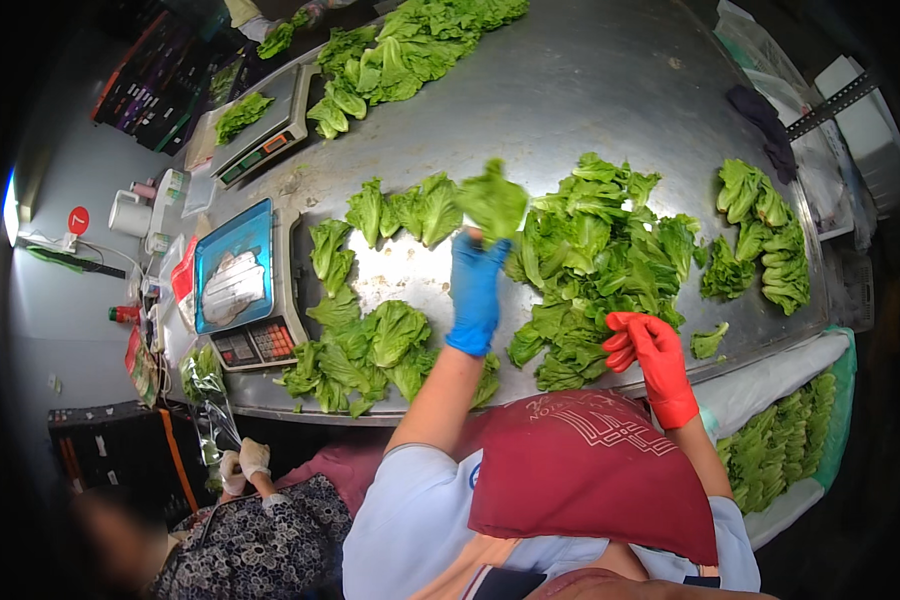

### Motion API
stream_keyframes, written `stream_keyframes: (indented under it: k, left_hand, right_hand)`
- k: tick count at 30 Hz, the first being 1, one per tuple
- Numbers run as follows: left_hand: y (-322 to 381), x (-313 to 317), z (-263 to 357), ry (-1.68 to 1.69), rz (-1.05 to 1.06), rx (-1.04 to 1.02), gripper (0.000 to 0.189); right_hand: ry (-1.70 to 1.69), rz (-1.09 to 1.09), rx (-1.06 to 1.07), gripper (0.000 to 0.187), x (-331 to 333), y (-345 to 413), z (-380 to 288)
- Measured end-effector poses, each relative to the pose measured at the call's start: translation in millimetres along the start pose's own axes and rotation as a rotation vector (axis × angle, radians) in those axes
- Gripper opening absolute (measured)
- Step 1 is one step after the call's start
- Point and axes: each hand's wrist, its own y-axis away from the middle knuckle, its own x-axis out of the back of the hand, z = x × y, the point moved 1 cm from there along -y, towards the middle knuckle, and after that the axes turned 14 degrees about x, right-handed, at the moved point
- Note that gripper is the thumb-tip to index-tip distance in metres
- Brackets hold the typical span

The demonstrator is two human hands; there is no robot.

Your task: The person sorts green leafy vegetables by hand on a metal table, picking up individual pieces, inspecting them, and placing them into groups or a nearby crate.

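My left hand [477,289], in a blue glove, grips a small head of leafy green lettuce [495,199], blurred, above the steel table. My right hand [651,360] wears a red rubber glove. Its fingers are loosely bent and apart, with nothing seen in them. They are by the near edge of a loose pile of lettuce [600,247]. Left of my blue glove, more lettuce heads [420,208] lie in a row, and a further group [371,345] lies at the table's near side. Beside my red glove is a single loose leaf [709,341].
A scale with a blue tray [234,266] stands at left; a second scale [262,142] is farther back. More lettuce heads [765,232] lie by the right edge, above a lined crate of lettuce [787,435]. At lower left, a co-worker's gloved hands [244,463] hold a clear bag.
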Motion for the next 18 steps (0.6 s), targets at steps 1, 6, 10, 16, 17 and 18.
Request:
stream_keyframes:
  k: [1,6,10,16,17,18]
  left_hand:
    - [-9.7,6.0,15.8,0.005,0.068,-0.042,0.022]
    - [-88.6,97.5,21.0,-0.197,0.384,-0.344,0.023]
    - [-121.3,156.4,-9.1,-0.577,0.306,-0.128,0.035]
    - [-94.7,112.0,19.4,-0.995,0.467,-0.529,0.027]
    - [-92.9,106.7,17.3,-0.895,0.404,-0.485,0.027]
    - [-91.5,103.3,16.3,-0.795,0.344,-0.44,0.027]
  right_hand:
    - [-0.009,0.001,0.002,0.03,0.0,-2.5,1.4]
    - [-0.044,-0.008,0.0,0.031,8.8,-6.2,6.5]
    - [0.054,0.083,0.044,0.03,32.4,-16.3,0.4]
    - [0.687,0.475,0.311,0.031,118.7,-48.1,22.5]
    - [0.881,0.443,0.337,0.033,127.8,-55.9,33.4]
    - [1.074,0.405,0.362,0.036,133.4,-61.0,44.0]
